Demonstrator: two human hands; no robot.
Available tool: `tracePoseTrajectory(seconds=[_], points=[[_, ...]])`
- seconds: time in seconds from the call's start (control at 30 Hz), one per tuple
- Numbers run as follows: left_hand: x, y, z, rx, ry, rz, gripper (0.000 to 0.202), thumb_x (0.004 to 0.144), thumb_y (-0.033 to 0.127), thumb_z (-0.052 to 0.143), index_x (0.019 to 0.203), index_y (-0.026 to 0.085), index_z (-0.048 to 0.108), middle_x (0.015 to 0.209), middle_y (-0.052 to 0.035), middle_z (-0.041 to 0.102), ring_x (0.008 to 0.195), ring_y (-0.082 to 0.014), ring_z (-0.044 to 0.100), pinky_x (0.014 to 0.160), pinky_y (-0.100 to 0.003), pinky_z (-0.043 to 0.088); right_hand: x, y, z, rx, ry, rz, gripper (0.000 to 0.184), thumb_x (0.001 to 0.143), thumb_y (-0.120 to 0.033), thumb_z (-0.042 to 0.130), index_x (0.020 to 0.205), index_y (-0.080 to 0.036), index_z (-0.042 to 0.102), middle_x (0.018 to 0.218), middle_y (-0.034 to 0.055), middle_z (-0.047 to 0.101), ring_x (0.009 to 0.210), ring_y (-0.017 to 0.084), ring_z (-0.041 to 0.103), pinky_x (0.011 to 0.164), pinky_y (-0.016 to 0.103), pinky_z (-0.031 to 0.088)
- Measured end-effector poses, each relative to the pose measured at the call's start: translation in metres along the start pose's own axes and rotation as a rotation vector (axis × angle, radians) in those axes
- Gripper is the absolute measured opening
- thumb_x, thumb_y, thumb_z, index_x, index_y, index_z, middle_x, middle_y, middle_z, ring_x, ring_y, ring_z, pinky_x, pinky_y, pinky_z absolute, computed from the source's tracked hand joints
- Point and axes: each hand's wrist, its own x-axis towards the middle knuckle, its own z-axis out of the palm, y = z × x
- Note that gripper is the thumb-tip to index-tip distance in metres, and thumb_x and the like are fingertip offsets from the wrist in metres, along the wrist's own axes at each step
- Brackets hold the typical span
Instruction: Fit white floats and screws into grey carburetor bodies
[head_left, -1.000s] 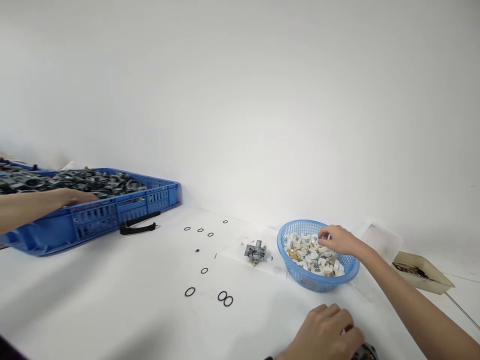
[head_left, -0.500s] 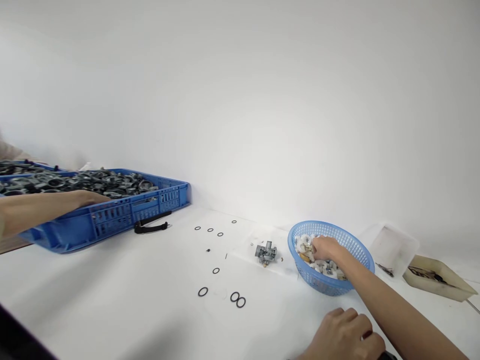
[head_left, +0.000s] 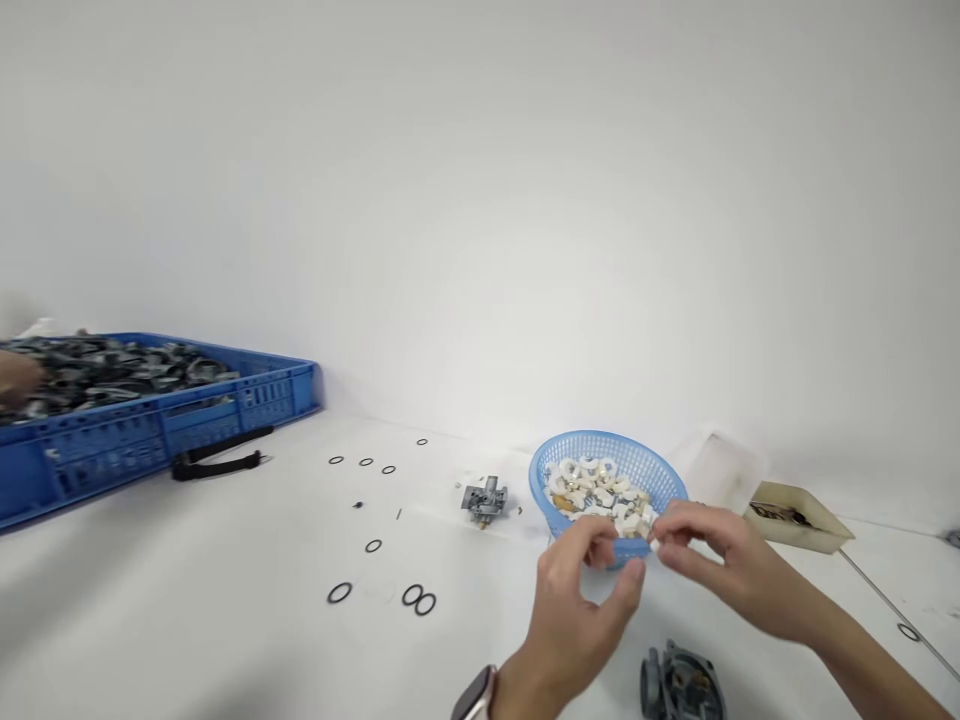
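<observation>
My right hand (head_left: 724, 565) pinches a small white piece (head_left: 655, 545), like the white plastic parts (head_left: 592, 485) in the blue mesh basket (head_left: 547, 497). It is just in front of the basket's near right rim. My left hand (head_left: 581, 600), with a watch (head_left: 476, 695) on the wrist, is at the basket's near side. Its thumb and fingers are apart with nothing between them. Below my hands a grey metal carburetor body (head_left: 682, 685) lies on the table, open side up, partly cut off by the frame's bottom edge.
A second small carburetor (head_left: 486, 500) stands left of the basket. Several black O-rings (head_left: 340, 593) are scattered further left, near a black strap (head_left: 217, 467). A blue crate (head_left: 285, 390) of dark metal parts holds another person's hand (head_left: 19, 378). Right: a clear tray (head_left: 724, 475), a beige tray (head_left: 825, 520).
My right hand has come out of the basket with a small white piece. My left hand has risen and opened beside it. The view has shifted right; the other person's arm shows less.
</observation>
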Motion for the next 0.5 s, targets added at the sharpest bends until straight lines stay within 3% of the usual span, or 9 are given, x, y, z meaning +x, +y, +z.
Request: tracePoseTrajectory(seconds=[0.07,0.17,0.3,0.5], points=[[0.0,0.001,0.0,-0.057,-0.067,-0.039,0.032,0.098,0.051,0.056,0.103,0.02,0.06,0.072,0.0001,0.057,0.064,-0.0163,0.054,0.06,-0.027,0.048,-0.02,-0.001,0.001,0.085,-0.037,0.014,0.028,0.098,-0.051,0.059,0.094,-0.026,0.07,0.09,0.0023,0.062,0.082,0.018,0.054,0.075,0.03,0.046],[-0.009,0.004,0.006,-0.044,-0.149,0.075,0.036,0.102,0.054,0.051,0.11,0.02,0.062,0.078,-0.0023,0.062,0.065,-0.0164,0.058,0.062,-0.027,0.05,-0.034,0.006,0.0,0.271,-0.095,0.014,0.028,0.097,-0.05,0.06,0.094,-0.025,0.07,0.09,0.0022,0.06,0.079,0.016,0.051,0.074,0.03,0.046],[-0.022,0.009,0.013,0.0,-0.203,0.181,0.026,0.107,0.04,0.046,0.109,0.02,0.063,0.072,-0.0015,0.06,0.061,-0.0147,0.058,0.059,-0.024,0.049,-0.034,0.024,-0.003,0.504,-0.189,0.039,0.029,0.094,-0.051,0.066,0.095,-0.022,0.071,0.085,0.0023,0.06,0.079,0.016,0.053,0.075,0.031,0.048],[-0.026,0.005,0.019,0.034,-0.196,0.113,0.007,0.102,0.02,0.054,0.1,0.021,0.06,0.071,0.002,0.058,0.059,-0.012,0.053,0.058,-0.021,0.046,-0.028,0.048,-0.008,0.559,-0.247,0.128,0.038,0.091,-0.054,0.067,0.106,-0.02,0.072,0.094,0.0058,0.068,0.08,0.017,0.06,0.08,0.036,0.05]])
